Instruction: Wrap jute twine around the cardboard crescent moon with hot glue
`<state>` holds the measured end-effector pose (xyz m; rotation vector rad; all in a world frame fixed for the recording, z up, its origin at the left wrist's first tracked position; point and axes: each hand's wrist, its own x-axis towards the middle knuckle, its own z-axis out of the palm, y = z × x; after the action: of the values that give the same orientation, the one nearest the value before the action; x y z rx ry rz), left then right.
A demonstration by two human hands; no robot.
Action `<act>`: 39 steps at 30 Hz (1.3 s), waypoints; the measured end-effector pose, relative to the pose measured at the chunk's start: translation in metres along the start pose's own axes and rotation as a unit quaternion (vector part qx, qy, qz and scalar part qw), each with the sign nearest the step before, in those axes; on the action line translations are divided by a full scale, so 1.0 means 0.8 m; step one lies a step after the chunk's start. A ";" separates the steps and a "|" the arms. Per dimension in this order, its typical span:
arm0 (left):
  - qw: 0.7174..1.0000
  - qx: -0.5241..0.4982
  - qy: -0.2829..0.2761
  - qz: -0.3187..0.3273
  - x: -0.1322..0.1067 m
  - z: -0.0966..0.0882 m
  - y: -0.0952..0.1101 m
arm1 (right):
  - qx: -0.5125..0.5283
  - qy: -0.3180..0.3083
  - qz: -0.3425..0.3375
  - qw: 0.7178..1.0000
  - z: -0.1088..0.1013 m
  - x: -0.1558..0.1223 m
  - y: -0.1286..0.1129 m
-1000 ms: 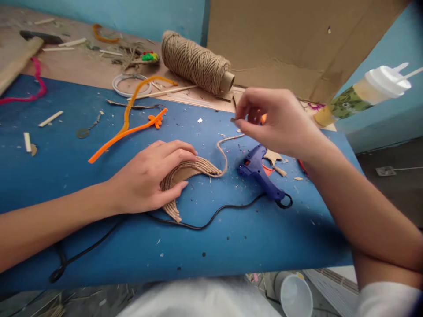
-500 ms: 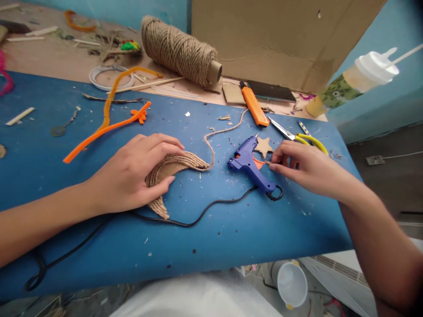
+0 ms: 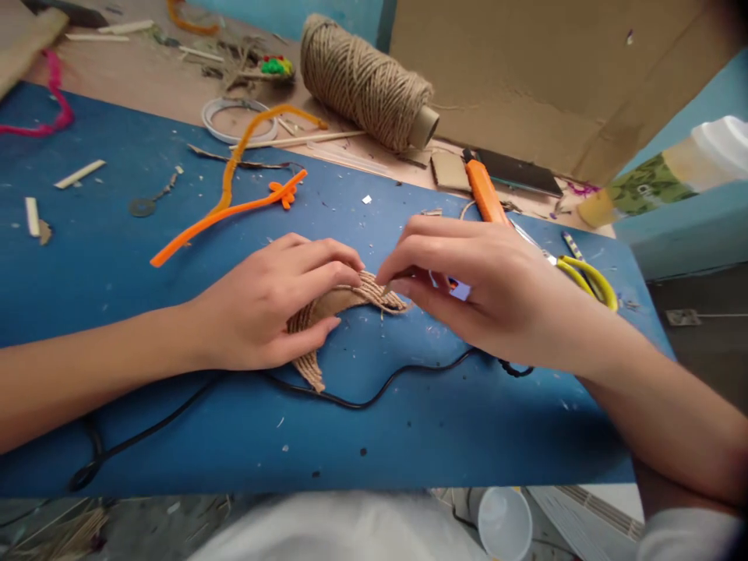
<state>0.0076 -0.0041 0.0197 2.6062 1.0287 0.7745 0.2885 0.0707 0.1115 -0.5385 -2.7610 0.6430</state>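
Observation:
A crescent-shaped piece of cardboard wound with rows of jute twine point(image 3: 309, 362) lies on the blue table. My left hand point(image 3: 274, 304) rests over its curve, fingers on the outer side and thumb on the inner side, holding it down. At the crescent's upper right end, my right hand point(image 3: 467, 284) is closed in a pinch. A thin brown pointed piece point(image 3: 386, 291) shows at its fingertips, touching or just above the twine; its kind I cannot tell. Behind this hand the glue gun is mostly hidden, with a bit of blue showing between the fingers.
A large spool of twine point(image 3: 368, 86) lies at the back. An orange cutter point(image 3: 486, 191) and yellow-handled scissors point(image 3: 590, 282) lie right, near a lidded cup point(image 3: 654, 175). A black cord point(image 3: 362, 405) crosses the front. Orange pipe cleaners point(image 3: 227, 210) lie left.
My right hand has moved left from beside the glue gun to the crescent's end, the small brown piece in its pinch. My left hand stays on the crescent. The view has shifted left.

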 end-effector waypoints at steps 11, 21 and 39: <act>1.000 0.020 -0.004 0.012 0.000 0.000 0.000 | 0.065 -0.023 0.005 0.998 0.029 0.007 0.030; 1.000 0.022 -0.001 0.018 -0.001 0.001 -0.002 | 0.013 0.004 -0.006 1.000 0.046 0.006 0.038; 1.000 0.014 0.020 0.007 -0.001 0.000 -0.001 | 0.010 0.055 -0.064 0.996 0.035 0.010 0.041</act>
<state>0.0069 -0.0042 0.0191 2.6356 1.0401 0.8244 0.2818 0.0909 0.0729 -0.3768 -2.6578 0.5926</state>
